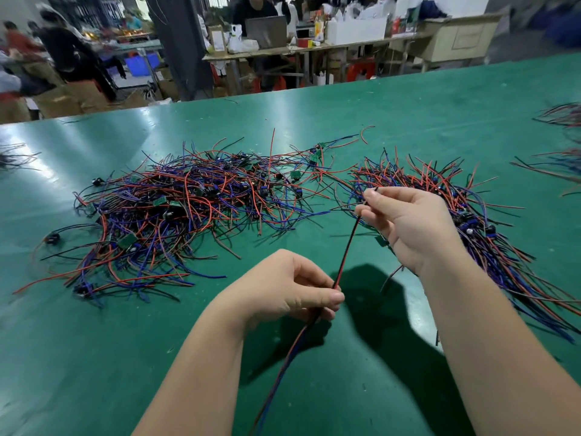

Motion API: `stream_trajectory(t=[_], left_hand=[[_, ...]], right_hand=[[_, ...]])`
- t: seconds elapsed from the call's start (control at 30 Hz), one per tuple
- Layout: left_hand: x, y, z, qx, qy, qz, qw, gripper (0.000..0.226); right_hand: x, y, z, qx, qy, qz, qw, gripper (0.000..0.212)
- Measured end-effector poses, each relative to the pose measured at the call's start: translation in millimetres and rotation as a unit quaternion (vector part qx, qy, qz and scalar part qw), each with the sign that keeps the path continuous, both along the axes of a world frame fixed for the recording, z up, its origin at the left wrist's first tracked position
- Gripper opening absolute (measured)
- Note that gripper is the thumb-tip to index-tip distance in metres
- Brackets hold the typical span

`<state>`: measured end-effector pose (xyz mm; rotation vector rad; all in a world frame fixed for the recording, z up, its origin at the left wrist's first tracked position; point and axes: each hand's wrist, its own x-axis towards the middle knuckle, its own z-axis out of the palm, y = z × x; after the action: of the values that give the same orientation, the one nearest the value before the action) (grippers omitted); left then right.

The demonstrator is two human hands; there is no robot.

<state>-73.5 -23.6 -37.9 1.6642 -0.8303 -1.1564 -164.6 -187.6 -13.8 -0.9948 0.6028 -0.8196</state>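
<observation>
The left hand (283, 291) pinched a wire bundle (345, 247) between thumb and curled fingers, above the near middle of the green counter (408, 105). The bundle (red and black strands showed plainly, with blue lower down) ran taut from that grip toward 1 o'clock, up to the right hand (408, 225). That hand's thumb and forefinger pinched the bundle's upper end while its other fingers curled loosely. Below the left hand the strands trailed toward 7 o'clock and out of view. Both hands were held off the counter and cast a dark shadow on it. At 10 o'clock from the hands lay a large tangle (188, 209) of red, blue and black wires, with small green circuit boards (127, 240) caught in it. A second heap (456, 190) spread at 2 o'clock, partly behind the right hand.
</observation>
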Motion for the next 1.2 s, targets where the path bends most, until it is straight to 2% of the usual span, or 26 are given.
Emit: stream_trajectory(t=[0.1,0.2,0.27,0.33,0.4,0.5,0.57,0.63,0.77,1.0,1.07,1.13,1.2], left_hand=[[5,3,2,-0.002,0.011,-0.001,1.0,0.005],[7,5,0,0.009,-0.028,0.007,1.0,0.006],[10,2,-1,-0.026,-0.023,0.067,0.997,0.009],[14,0,-2,-0.069,0.004,0.154,0.986,0.01],[18,-2,-2,-0.101,0.015,0.222,0.97,0.009],[19,-4,-3,-0.129,0.014,0.26,0.957,0.006],[17,-6,-3,-0.13,0.0,0.251,0.959,0.011],[14,-7,-1,-0.127,0.019,0.239,0.962,0.023],[13,-7,7,-0.111,0.104,0.219,0.964,0.032],[12,-6,9,-0.129,0.058,0.164,0.976,0.032],[7,-8,9,-0.153,0.071,0.156,0.973,0.029],[5,-9,10,-0.173,0.101,0.134,0.971,0.041],[7,-9,11,-0.182,0.101,0.14,0.968,0.037]], right_hand=[[3,3,-2,-0.011,-0.041,-0.039,0.998,0.012],[1,-2,-1,-0.034,-0.084,-0.088,0.992,0.017],[1,-4,-1,-0.086,-0.047,-0.121,0.988,0.025],[3,0,-4,-0.157,0.032,-0.126,0.979,0.032],[7,13,-10,-0.216,0.11,-0.053,0.969,0.028],[13,36,-18,-0.276,0.166,0.115,0.94,0.017],[15,44,-24,-0.356,0.205,0.166,0.897,0.012],[16,46,-27,-0.408,0.236,0.169,0.866,0.012],[14,44,-26,-0.439,0.23,0.109,0.861,0.016],[16,47,-21,-0.451,0.225,0.036,0.863,0.017],[16,47,-15,-0.45,0.216,0.032,0.866,0.023],[15,46,-9,-0.452,0.214,0.032,0.865,0.026],[12,39,2,-0.462,0.227,0.029,0.857,0.019]])
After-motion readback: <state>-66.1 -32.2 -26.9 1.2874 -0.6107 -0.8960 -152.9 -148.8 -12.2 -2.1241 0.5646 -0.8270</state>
